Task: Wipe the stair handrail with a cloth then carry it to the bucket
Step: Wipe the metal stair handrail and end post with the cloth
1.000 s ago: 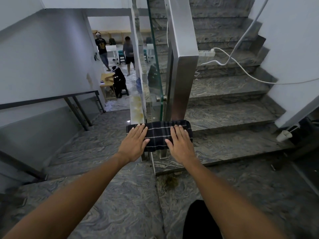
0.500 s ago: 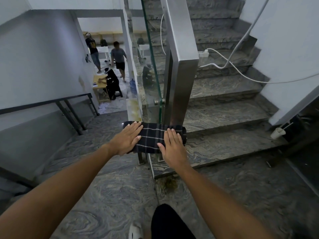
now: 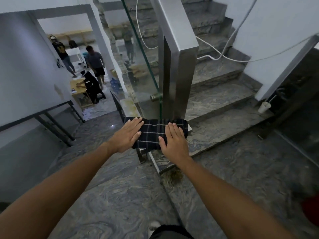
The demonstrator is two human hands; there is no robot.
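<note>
A dark plaid cloth (image 3: pixel 153 133) lies flat over the low end of the steel stair handrail (image 3: pixel 174 38), just in front of its square post. My left hand (image 3: pixel 126 135) presses flat on the cloth's left part with straight fingers. My right hand (image 3: pixel 174 140) presses flat on its right part, fingers also straight. The rail top under the cloth is hidden. A red object (image 3: pixel 311 211), perhaps the bucket, shows blurred at the lower right edge.
A glass panel (image 3: pixel 138 66) runs beside the rail. Marble steps (image 3: pixel 221 94) climb to the right, with white cables (image 3: pixel 229 54) draped over them. A white cup (image 3: pixel 263 106) stands by the right wall. A dark railing (image 3: pixel 57 118) lines the left. Three people (image 3: pixel 93 66) are in the room below.
The view has shifted nearer and leftward. Both hands stay flat on the cloth, which has slid slightly along the rail end. A red object has come into view at lower right.
</note>
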